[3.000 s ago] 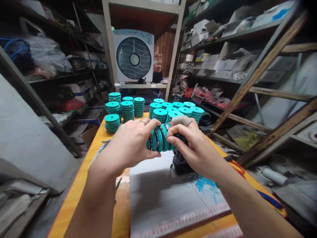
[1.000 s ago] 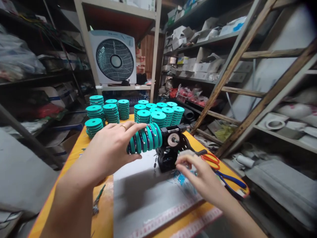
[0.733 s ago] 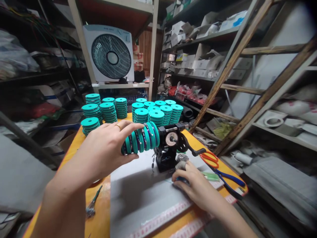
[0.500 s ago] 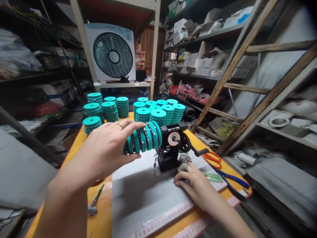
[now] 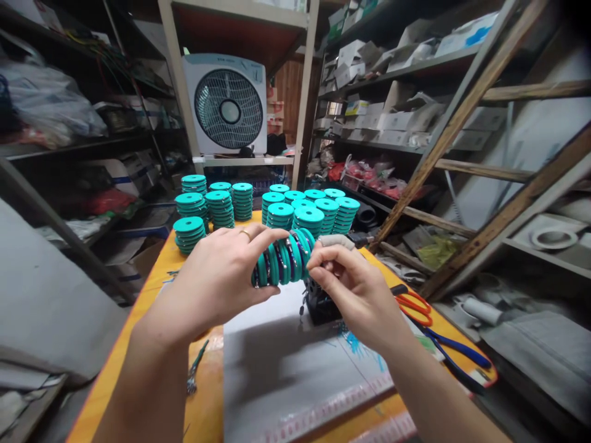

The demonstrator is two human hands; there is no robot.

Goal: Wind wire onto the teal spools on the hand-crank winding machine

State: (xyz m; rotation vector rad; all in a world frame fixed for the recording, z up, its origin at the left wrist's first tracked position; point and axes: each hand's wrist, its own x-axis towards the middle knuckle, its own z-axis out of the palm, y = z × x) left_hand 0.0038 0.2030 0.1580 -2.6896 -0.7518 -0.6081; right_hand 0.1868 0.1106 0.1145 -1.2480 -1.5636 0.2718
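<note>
My left hand (image 5: 212, 277) is wrapped round a row of teal spools (image 5: 285, 258) lying on its side, with dark line and small shiny parts between the discs. The row sits at the left side of a black hand-cranked winder (image 5: 322, 306), which is mostly hidden. At the row's right end my right hand (image 5: 357, 286) is closed in a pinch, thumb against forefinger. One of its fingers wears a grey wrap (image 5: 337, 242). Whatever the pinch holds is too small to make out. Below the right hand, light-blue strands (image 5: 354, 344) lie on a white board (image 5: 263, 363).
Upright stacks of teal spools (image 5: 308, 215) stand along the back of the yellow table (image 5: 124, 369). To the right lie orange-handled scissors (image 5: 415, 307) and blue-handled pliers (image 5: 462, 351). A box fan (image 5: 229, 111) is on a shelf behind; a wooden ladder (image 5: 443, 154) leans at right.
My right hand has risen from the board beside the winder to the right end of the spool row. My left hand still grips the row. The view has shifted slightly.
</note>
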